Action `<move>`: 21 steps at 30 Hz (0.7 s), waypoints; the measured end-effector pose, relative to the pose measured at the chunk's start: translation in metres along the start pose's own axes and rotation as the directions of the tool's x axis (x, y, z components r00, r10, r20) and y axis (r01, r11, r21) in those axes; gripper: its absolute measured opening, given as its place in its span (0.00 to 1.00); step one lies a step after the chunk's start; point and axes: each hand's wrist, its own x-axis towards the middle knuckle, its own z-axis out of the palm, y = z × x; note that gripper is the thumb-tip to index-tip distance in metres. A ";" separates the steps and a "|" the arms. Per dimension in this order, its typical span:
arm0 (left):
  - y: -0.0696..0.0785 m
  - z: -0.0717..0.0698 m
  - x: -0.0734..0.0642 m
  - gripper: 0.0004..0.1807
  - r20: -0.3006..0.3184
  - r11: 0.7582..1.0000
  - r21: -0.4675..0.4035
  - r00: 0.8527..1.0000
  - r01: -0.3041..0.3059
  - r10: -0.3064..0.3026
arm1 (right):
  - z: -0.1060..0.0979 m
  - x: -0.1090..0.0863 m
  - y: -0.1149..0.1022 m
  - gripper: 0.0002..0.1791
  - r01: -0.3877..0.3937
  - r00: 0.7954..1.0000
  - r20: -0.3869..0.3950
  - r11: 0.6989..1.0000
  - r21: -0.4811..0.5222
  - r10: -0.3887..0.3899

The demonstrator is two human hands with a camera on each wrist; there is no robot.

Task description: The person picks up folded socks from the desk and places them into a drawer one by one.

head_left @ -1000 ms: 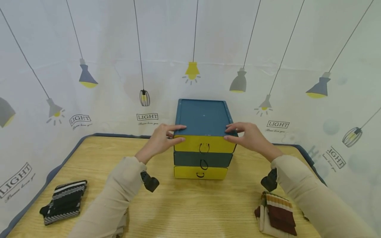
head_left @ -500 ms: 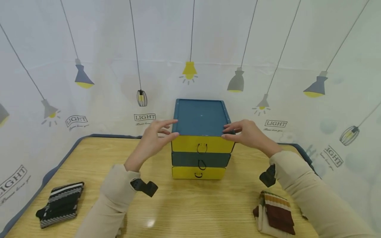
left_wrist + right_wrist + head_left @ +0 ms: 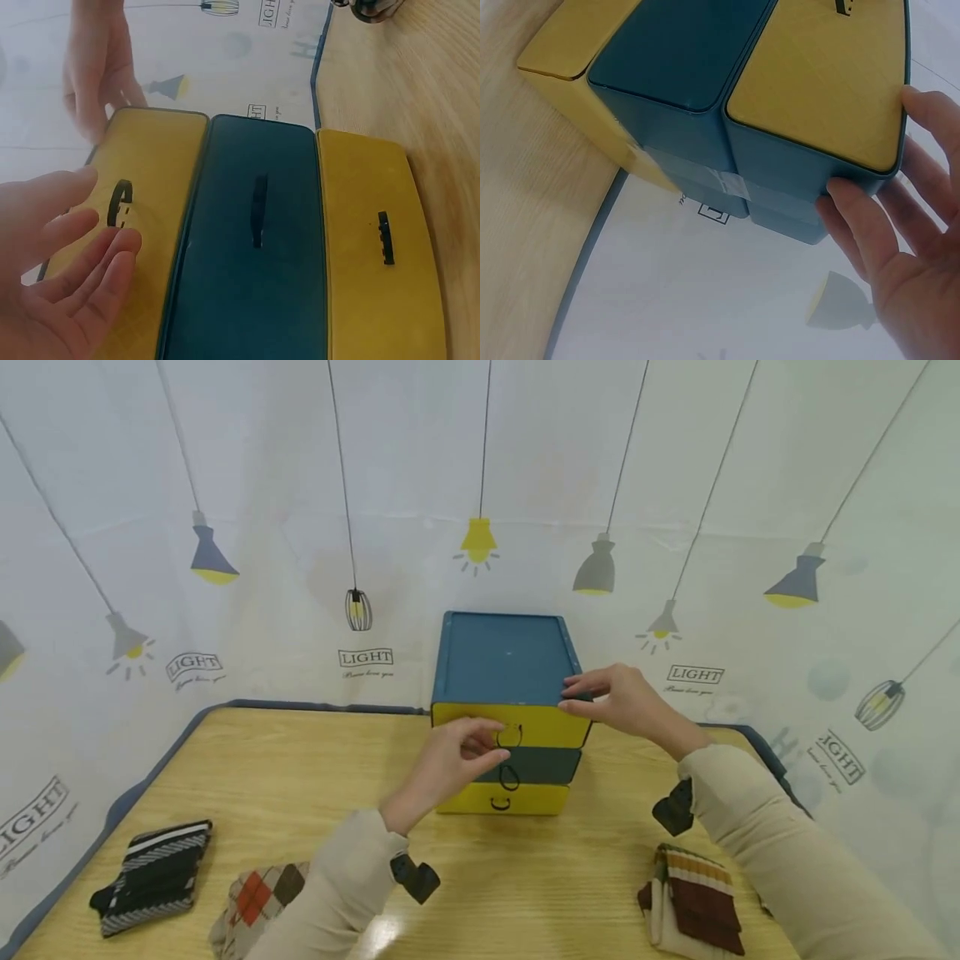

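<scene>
A drawer unit with a blue top stands at the back middle of the table. Its fronts, from the top, are a yellow drawer, a dark teal drawer and another yellow drawer. Each front bears a black loop handle. My left hand hovers before the top drawer, loosely curved fingers close to its handle but apart from it. Thumb and fingers of my right hand hold the unit's top right front corner, spanning its edge.
At the left of the wooden table lies a folded black striped sock. A folded argyle sock is partly behind the left sleeve. Folded maroon and cream socks lie at right. A lamp-printed cloth hangs behind.
My left hand has left the unit's top left edge and moved down and right to the top handle. The argyle sock has come into view. My right hand stays at its corner.
</scene>
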 end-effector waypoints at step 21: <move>-0.011 0.024 0.003 0.03 -0.084 0.998 0.025 0.994 -0.064 0.066 | -0.007 0.002 -0.004 0.14 -0.035 0.997 0.076 0.999 0.036 0.033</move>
